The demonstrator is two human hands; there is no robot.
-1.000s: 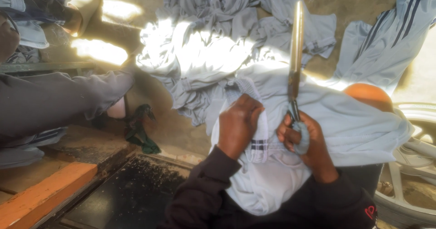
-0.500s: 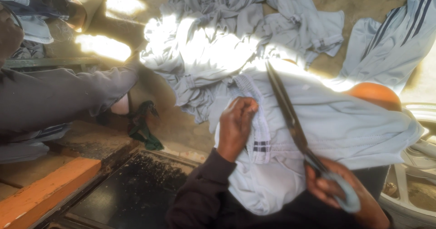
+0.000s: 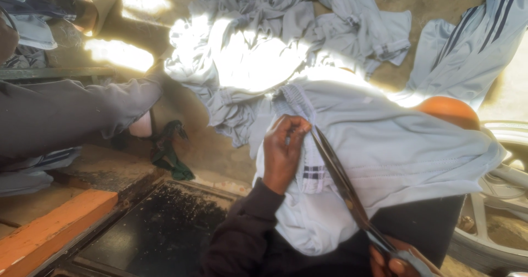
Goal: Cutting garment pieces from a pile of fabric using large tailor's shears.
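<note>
Scissors (image 3: 344, 186) on grey cloth (image 3: 396, 156), tips up-left, long axis diagonal.
Right hand (image 3: 399, 260) grips handles; left hand (image 3: 283, 150) pinches cloth; dirt floor (image 3: 220, 150).

Right hand (image 3: 399, 261) on the scissors (image 3: 344, 186) is cut off by the bottom edge; beyond the left hand (image 3: 283, 150), glare washes out the heaped garments (image 3: 247, 62).

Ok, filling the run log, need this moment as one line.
left hand: pinching pale grey garment at waistband | right hand: holding scissors, tips by left fingers | garment pile on floor beyond
</note>
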